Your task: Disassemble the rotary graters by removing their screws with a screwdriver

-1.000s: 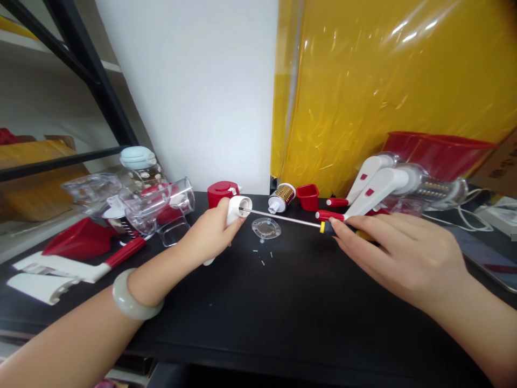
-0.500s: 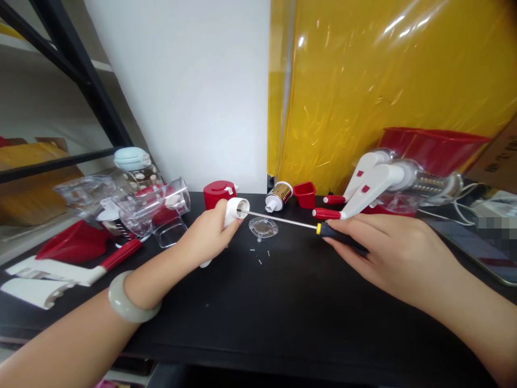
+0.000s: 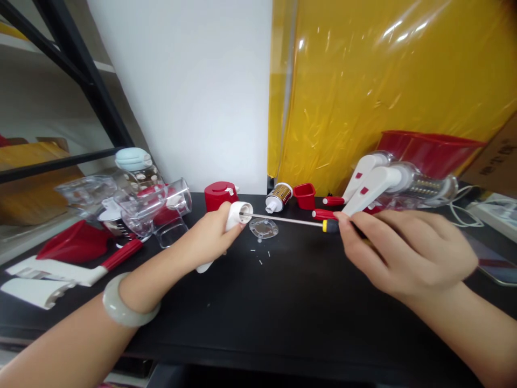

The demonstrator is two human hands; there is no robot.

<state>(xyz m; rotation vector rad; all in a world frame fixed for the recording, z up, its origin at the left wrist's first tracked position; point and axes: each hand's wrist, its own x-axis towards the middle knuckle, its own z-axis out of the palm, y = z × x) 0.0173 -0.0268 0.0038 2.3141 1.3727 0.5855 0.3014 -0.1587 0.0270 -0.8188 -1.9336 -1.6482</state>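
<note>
One head-worn view, forward and down from close above the black tabletop (image 3: pixel 262 312)

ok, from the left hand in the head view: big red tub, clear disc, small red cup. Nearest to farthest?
From the left hand, which grips the white part:
1. Clear disc: just to its right.
2. Small red cup: farther right, toward the back.
3. Big red tub: far right, at the back.

The hollow white plastic part (image 3: pixel 235 215), partly covered by the left hand (image 3: pixel 208 231), hides the tip of the slim metal screwdriver (image 3: pixel 286 219); the right hand (image 3: pixel 412 250) conceals most of its black handle (image 3: pixel 333 226). Three pale slivers (image 3: pixel 260 262) are unidentifiably small.
</note>
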